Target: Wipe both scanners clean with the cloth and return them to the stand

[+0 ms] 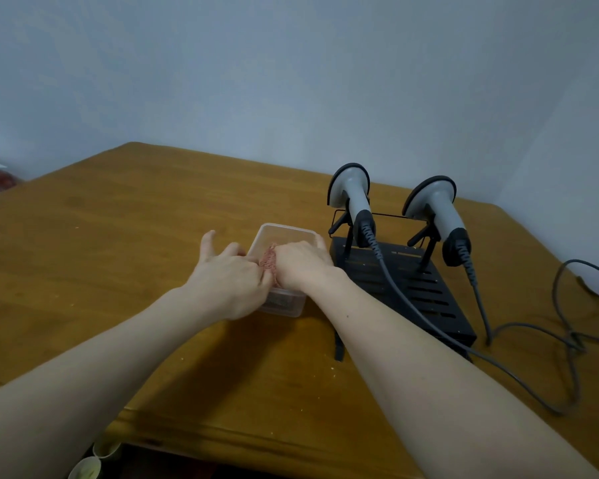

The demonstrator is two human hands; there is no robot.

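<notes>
Two grey-and-black scanners, one on the left (pixel 351 198) and one on the right (pixel 438 209), hang in a black stand (pixel 415 288) at the right of the wooden table. A reddish cloth (pixel 269 261) sits bunched in a clear plastic box (pixel 284 233) left of the stand. Both hands are at the box. My left hand (pixel 229 274) pinches the cloth with curled fingers, thumb raised. My right hand (pixel 300 262) covers the cloth from the right, fingers curled down into the box around it. Most of the cloth is hidden by the hands.
Grey coiled cables (pixel 567 340) run from the scanners over the table's right side. A black strap (pixel 339 345) lies by the stand's near corner. The table's front edge (pixel 256 440) is close below my forearms. A wall stands right behind the stand.
</notes>
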